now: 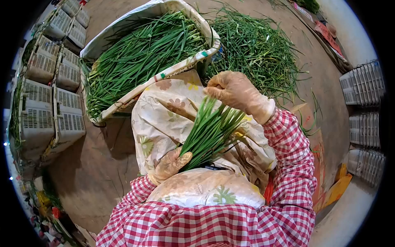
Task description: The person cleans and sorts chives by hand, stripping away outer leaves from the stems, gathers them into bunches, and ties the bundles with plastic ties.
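The bundle (212, 136) of green stalks is above the apron (160, 109), over the person's lap and between the two hands. The left hand (170, 165) is in contact with it; the right hand (238, 92) is at its far end. Relative to the left hand, the bundle extends forward and to the right. Relative to the right hand, it lies back toward the body.

The long axis runs obliquely, from the near left at the left hand to the far right. The near end is gathered narrow. The far end fans out, shows paler stalk ends and points away from the body, toward the area just below the right hand.

Left hand state: fingers closed around the near end, thumb laid over the stalks. Right hand state: fingers curled inward, close to the far stalk tips; whether they pinch a stalk cannot be told.

The basket (185, 64) stands ahead to the left, filled with similar stalks. A loose pile (257, 51) lies on the floor (78, 181) ahead to the right.
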Demonstrator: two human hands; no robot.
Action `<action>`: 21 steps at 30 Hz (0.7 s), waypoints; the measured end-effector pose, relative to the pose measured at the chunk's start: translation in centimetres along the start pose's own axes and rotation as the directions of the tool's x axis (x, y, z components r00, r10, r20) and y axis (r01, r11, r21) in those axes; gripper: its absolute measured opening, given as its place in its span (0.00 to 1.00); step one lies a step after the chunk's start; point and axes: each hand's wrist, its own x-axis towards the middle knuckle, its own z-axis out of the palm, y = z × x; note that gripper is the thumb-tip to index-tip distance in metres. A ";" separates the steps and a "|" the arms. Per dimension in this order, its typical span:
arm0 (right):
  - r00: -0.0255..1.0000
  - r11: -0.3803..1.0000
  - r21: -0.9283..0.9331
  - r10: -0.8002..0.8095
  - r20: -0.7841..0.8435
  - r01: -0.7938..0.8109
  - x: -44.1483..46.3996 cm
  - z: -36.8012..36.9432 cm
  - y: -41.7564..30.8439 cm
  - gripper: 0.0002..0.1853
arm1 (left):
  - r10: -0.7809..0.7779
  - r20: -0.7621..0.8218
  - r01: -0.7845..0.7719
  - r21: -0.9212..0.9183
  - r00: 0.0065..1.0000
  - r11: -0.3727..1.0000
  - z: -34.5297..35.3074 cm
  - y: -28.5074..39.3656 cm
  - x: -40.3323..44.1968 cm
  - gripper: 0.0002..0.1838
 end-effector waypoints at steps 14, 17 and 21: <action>0.645 0.282 -0.898 -0.764 0.003 0.339 -0.5 -1.7 0.1 0.28 | -0.032 0.085 0.031 0.015 0.996 0.999 -0.3 0.6 1.3 0.30; 0.775 -0.026 -0.996 -0.630 -0.046 -0.080 0.4 -5.5 1.9 0.28 | -0.144 0.138 0.184 -0.340 0.980 0.922 -1.2 -1.1 1.4 0.33; 0.706 -0.140 -0.855 -0.638 -0.308 -0.499 -0.1 -15.4 7.3 0.21 | -0.143 0.097 0.172 -0.620 0.985 0.766 -2.6 -3.3 1.1 0.32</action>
